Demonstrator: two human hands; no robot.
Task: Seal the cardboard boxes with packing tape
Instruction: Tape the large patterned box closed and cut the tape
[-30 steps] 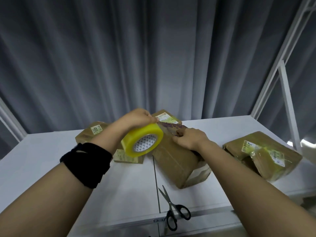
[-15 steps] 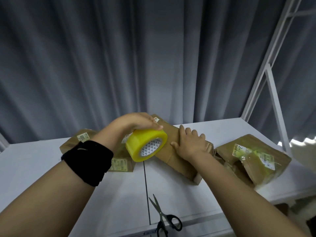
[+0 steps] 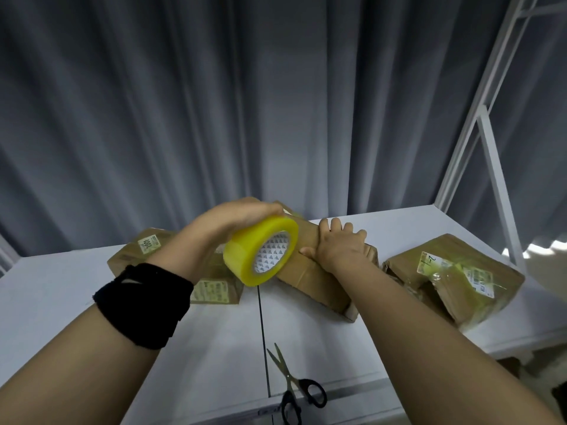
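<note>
A long brown cardboard box (image 3: 310,279) lies slanted in the middle of the white table (image 3: 399,219). My right hand (image 3: 339,245) presses flat on its top with fingers spread. My left hand (image 3: 236,216) grips a yellow roll of packing tape (image 3: 260,253) from above, held at the box's left end. A black wristband sits on my left forearm. Whether tape runs from the roll to the box is hard to tell.
Two labelled boxes (image 3: 144,250) lie at the left behind my left arm. A taped box with labels (image 3: 454,277) sits at the right. Black-handled scissors (image 3: 294,384) lie near the table's front edge. A grey curtain hangs behind; a white frame (image 3: 487,142) stands right.
My right hand went from pinching the tape end above the box to pressing flat on the box top. The box now lies lower and flatter; the roll stayed at its left end.
</note>
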